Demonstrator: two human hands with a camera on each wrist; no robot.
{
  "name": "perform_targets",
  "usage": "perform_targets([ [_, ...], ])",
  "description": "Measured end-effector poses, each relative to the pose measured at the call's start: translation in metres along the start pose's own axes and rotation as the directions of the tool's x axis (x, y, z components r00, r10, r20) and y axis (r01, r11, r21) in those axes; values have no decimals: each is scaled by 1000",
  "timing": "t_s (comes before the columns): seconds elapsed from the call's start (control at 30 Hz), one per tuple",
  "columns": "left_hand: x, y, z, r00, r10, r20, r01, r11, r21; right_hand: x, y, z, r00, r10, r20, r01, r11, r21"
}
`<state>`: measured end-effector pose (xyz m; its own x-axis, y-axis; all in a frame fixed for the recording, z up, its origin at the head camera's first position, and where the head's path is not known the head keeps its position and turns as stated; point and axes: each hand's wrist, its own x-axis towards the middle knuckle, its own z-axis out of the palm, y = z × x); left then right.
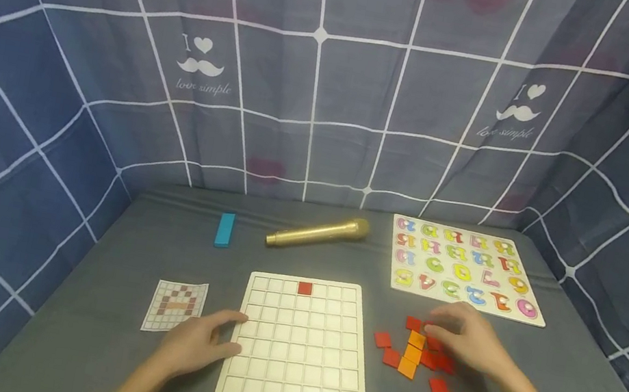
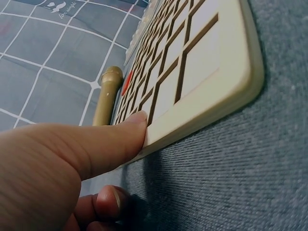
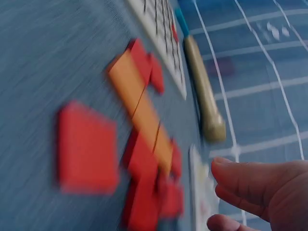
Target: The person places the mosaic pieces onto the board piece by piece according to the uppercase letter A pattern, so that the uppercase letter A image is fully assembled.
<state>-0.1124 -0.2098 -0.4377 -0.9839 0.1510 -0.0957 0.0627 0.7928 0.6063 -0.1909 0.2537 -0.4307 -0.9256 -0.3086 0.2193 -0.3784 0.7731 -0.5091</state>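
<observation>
A white gridded board (image 1: 297, 353) lies flat, with one red tile (image 1: 305, 288) in its top row. At the board's left edge, my left hand (image 1: 195, 346) rests thumb and forefinger against the rim; the left wrist view shows the thumb (image 2: 115, 144) pressing on that edge. My right hand (image 1: 471, 340) hovers over a loose group of red tiles (image 1: 440, 388) and orange tiles (image 1: 407, 367) to the right of the board. In the right wrist view, its fingertips (image 3: 226, 168) are apart from the tiles, and nothing shows between them. Some tiles are hidden behind this hand.
Left of the board lies a paper card (image 1: 175, 306) printed with a coloured grid pattern. Behind the board are a gold microphone-shaped object (image 1: 317, 232) and a blue block (image 1: 224, 230). A number puzzle board (image 1: 464, 270) sits at the back right, before a checked curtain (image 1: 358, 85).
</observation>
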Motion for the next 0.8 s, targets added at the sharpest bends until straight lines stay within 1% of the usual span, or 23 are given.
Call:
perform_targets([
  [0.1, -2, -2, -2, 1000, -15, 0, 15, 1000, -3, -13, 13, -4, 999, 15, -32, -17, 998, -52],
  [0.2, -1, -3, -2, 1000, -14, 4, 14, 1000, -8, -21, 20, -3, 999, 28, -29, -30, 997, -77],
  [0.3, 1, -4, 0, 1000, 0, 17, 0, 1000, -12, -25, 25, 0, 999, 39, -25, -40, 996, -77],
  [0.47, 3, -2, 1, 1000, 14, 9, -13, 1000, -9, -19, 25, 0, 999, 34, -31, -35, 998, -57],
  [0.63, 3, -1, 0, 1000, 17, 2, -17, 1000, -2, -12, 22, -1, 998, 66, 23, -65, 998, -21],
  [0.8, 2, -1, -2, 1000, 11, 5, -11, 1000, 5, -6, 23, 2, 998, 47, 45, -47, 999, -2],
])
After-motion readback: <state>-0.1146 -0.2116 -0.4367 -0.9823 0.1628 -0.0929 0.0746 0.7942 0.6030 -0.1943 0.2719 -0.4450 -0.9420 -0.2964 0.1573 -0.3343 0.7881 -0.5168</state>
